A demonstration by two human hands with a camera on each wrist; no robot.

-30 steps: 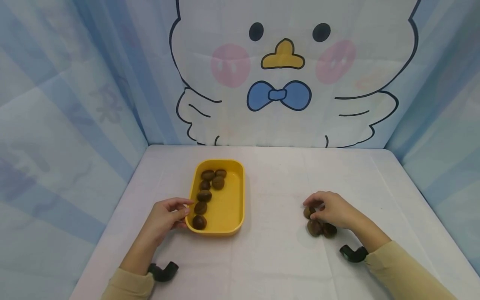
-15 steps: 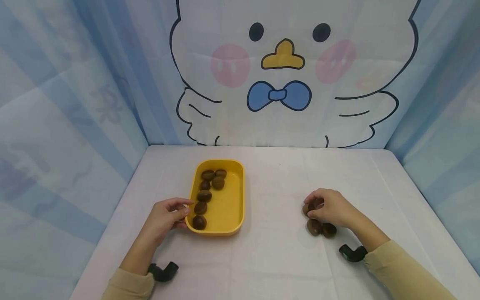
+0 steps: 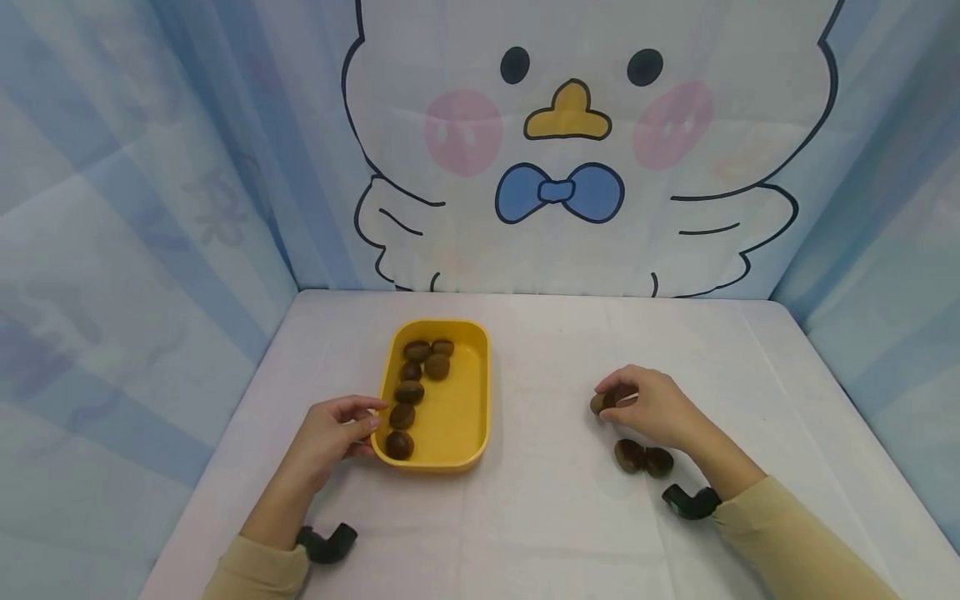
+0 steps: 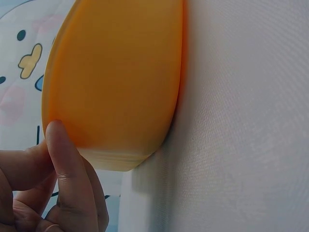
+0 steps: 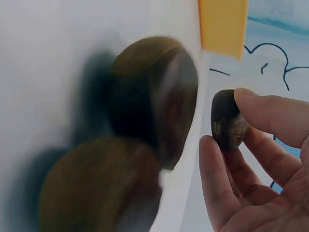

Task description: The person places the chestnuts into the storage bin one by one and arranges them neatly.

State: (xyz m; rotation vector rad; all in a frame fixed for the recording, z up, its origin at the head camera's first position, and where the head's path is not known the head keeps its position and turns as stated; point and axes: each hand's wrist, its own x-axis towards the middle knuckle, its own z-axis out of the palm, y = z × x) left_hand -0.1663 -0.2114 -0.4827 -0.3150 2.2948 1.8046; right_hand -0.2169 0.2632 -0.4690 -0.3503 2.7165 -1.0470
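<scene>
My right hand (image 3: 648,406) pinches a brown chestnut (image 5: 228,121) between thumb and fingertips, raised off the table in the right wrist view. Two more chestnuts (image 3: 628,456) lie side by side on the tablecloth just below that hand; they look large and blurred in the right wrist view. On the left stands a yellow tray (image 3: 457,417) with rounded corners. Several chestnuts (image 3: 408,392) line its left side and upper end. My left hand (image 3: 337,429) holds the tray's near left edge, one fingertip (image 4: 57,133) against the outer wall in the left wrist view.
A white cloth covers the table (image 3: 540,517). Behind it hangs a curtain (image 3: 555,250) with a cartoon bird, and blue patterned curtains close both sides. Each wrist carries a black camera mount (image 3: 327,544) close over the cloth.
My right hand has closed on a chestnut beside the other two and moved it up and left, away from them. The left hand and tray have stayed in place.
</scene>
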